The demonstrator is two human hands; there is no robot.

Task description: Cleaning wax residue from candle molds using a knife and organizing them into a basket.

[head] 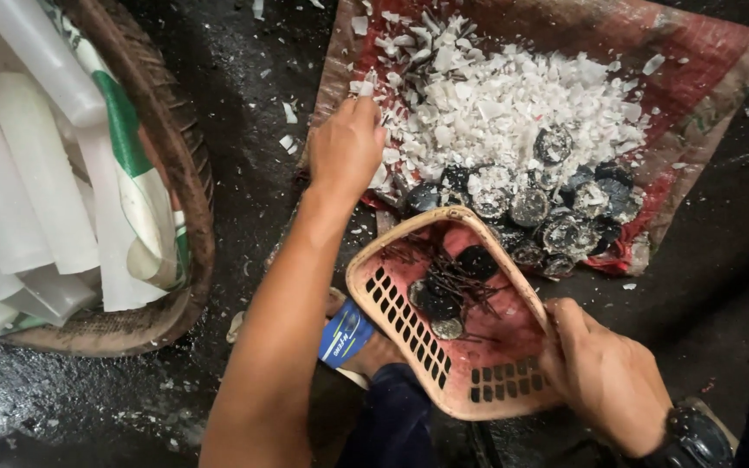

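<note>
Right hand (604, 377) gripping pink basket (478, 381), left hand (346, 149) perhaps pinching white shards (496, 104)

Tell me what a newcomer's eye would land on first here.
The heap of white shards on the red sack at top centre, where the left hand digs in. Below it, the right hand grips a pink slotted basket holding dark discs and nails.

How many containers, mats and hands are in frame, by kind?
Pink plastic basket: 1
Woven basket: 1
Red woven mat: 1
Hands: 2, left hand in the white shards, right hand on the pink plastic basket's rim
Total: 5
Dark discs and nails are too heaped to count.
</note>
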